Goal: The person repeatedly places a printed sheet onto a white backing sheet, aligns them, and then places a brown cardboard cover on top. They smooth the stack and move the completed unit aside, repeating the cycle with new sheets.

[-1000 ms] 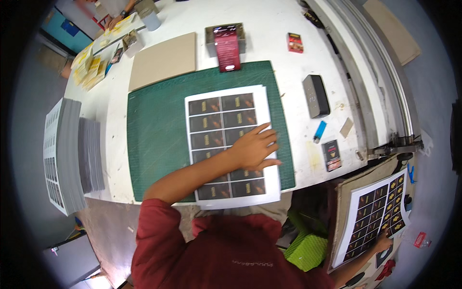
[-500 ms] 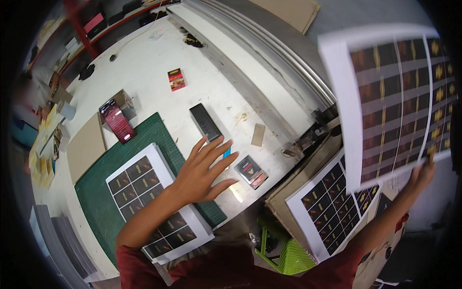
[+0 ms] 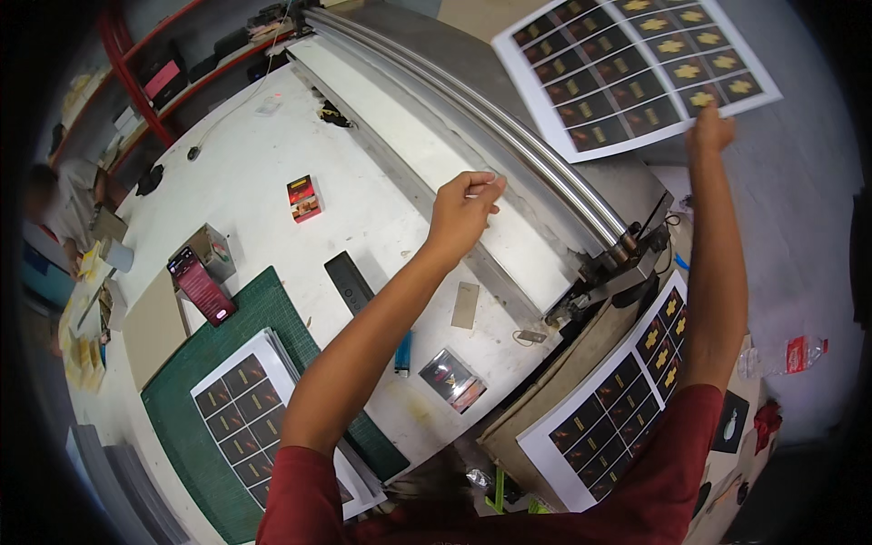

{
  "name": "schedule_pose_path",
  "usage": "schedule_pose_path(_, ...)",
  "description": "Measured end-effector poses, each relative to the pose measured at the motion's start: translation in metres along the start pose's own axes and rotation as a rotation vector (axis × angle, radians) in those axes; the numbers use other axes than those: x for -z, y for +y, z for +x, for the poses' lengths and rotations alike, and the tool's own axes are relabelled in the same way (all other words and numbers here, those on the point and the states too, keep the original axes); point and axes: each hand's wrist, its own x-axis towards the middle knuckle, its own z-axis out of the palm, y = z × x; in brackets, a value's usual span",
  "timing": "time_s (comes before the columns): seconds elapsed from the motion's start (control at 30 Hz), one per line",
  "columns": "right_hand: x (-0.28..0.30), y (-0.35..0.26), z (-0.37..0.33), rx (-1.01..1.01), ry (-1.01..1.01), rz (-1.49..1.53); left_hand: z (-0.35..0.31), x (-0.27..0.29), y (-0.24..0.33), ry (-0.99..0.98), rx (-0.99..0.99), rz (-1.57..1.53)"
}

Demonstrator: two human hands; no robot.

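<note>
My right hand [image 3: 710, 134] grips the lower edge of a large printed sheet [image 3: 610, 77] with dark label panels and gold shapes. The sheet is held up at the upper right, over the end of a machine with long metal rollers [image 3: 509, 129]. Above the machine's white bed [image 3: 400, 127], my left hand [image 3: 468, 213] has its fingers curled in with nothing visible in them. A stack of similar printed sheets [image 3: 238, 409] lies on a green cutting mat [image 3: 177, 445] at the left. More printed sheets [image 3: 609, 409] rest at the lower right, partly behind my right arm.
On the white table sit a red box [image 3: 304, 198], a phone [image 3: 202, 286] leaning on a small box, a black case [image 3: 348, 282], a dark card pack [image 3: 452, 380] and a metal plate [image 3: 465, 304]. Another person [image 3: 77, 204] is at the far left. A bottle [image 3: 799, 354] lies right.
The sheet in my right hand has swung up and left toward the rollers. My left hand has moved up and right from the table's front to the machine bed, its fingers closing from spread.
</note>
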Motion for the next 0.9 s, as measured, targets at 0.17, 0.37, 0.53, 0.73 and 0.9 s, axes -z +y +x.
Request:
schedule_pose_path(0.17, -0.025, 0.026, -0.072, -0.501, -0.477, -0.035, 0.016, -0.009, -0.006, 0.125, 0.1, -0.257)
schedule_pose_path(0.37, -0.008, -0.107, -0.105, -0.301, -1.2, -1.395, -0.022, 0.03, -0.009, 0.241, -0.007, -0.462)
schedule_pose_path(0.53, 0.028, -0.167, -0.174, 0.259, -1.02, -0.854, -0.093, 0.097, 0.009, 0.253, -0.081, -0.448)
schedule_pose_path(0.73, 0.046, -0.216, -0.323, 0.898, -1.422, -0.75, -0.185, 0.172, 0.048, 0.326, -0.113, -0.439)
schedule_pose_path(0.9, 0.031, -0.203, -0.357, 1.068, -1.099, -0.466, -0.253, 0.23, 0.087, 0.306, -0.191, -0.582)
